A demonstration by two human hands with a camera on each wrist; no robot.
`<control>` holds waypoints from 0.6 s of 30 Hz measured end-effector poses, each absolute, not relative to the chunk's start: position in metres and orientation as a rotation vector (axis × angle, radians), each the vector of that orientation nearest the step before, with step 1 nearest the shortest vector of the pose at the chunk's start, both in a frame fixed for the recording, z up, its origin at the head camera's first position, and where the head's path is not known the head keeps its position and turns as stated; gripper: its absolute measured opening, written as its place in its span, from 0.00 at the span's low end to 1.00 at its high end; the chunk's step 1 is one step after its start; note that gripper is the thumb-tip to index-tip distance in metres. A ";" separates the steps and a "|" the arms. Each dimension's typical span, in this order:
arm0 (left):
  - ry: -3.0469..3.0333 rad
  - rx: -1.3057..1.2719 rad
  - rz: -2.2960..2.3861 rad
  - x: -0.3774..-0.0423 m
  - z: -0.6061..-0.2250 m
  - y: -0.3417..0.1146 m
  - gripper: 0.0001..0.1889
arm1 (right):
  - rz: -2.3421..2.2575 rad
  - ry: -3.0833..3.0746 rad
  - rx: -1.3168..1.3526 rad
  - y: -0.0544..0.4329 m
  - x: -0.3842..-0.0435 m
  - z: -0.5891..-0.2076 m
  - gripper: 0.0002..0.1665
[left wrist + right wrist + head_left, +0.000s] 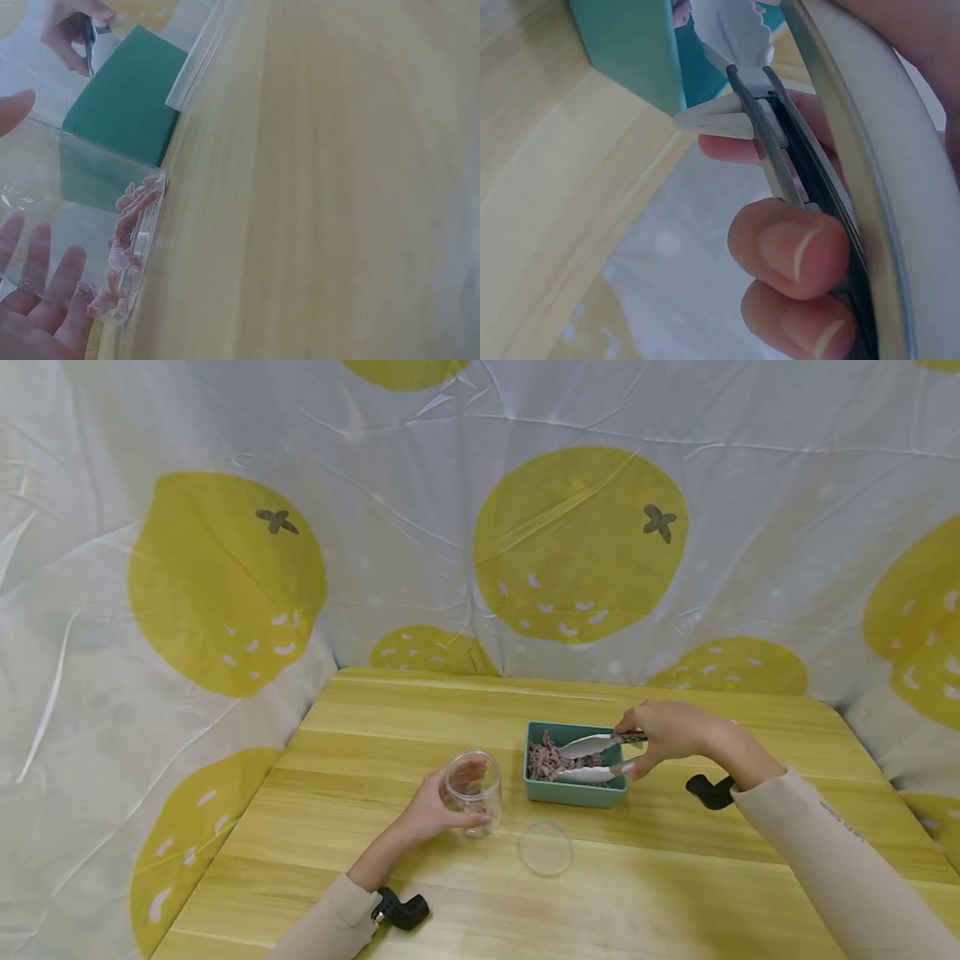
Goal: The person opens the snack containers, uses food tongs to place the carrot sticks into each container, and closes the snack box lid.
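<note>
My left hand (435,806) grips a clear jar (474,777) around its side, thumb in front and fingers behind. In the left wrist view, pinkish-brown shreds (124,247) lie along the jar's bottom, close to the table. My right hand (667,735) holds a pair of tongs (622,767) with white scalloped tips, its fingers curled around the arms in the right wrist view. The spread tips reach down into a teal rectangular container (573,795), among a heap of shredded meat-like pieces (546,758).
A clear round lid (546,848) lies on the wooden table (420,710) between the jar and the container, nearer the front. Behind and beside the table hangs a pale curtain (405,527) printed with lemons. Black wrist-worn devices (401,908) sit at both cuffs.
</note>
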State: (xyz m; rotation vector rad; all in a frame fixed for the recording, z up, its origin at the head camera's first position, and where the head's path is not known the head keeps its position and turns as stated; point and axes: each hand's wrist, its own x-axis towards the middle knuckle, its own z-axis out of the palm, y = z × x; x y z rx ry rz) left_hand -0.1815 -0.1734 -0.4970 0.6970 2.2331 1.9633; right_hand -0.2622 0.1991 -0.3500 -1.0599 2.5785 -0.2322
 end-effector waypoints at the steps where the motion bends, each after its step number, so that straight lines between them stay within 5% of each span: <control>1: 2.236 0.695 1.961 -0.182 -0.497 -0.173 0.41 | -0.233 2.585 -1.062 0.199 -0.262 -0.351 0.42; 18: 2.239 0.696 1.956 -0.182 -0.497 -0.173 0.40 | -0.291 2.627 -1.152 0.205 -0.261 -0.365 0.32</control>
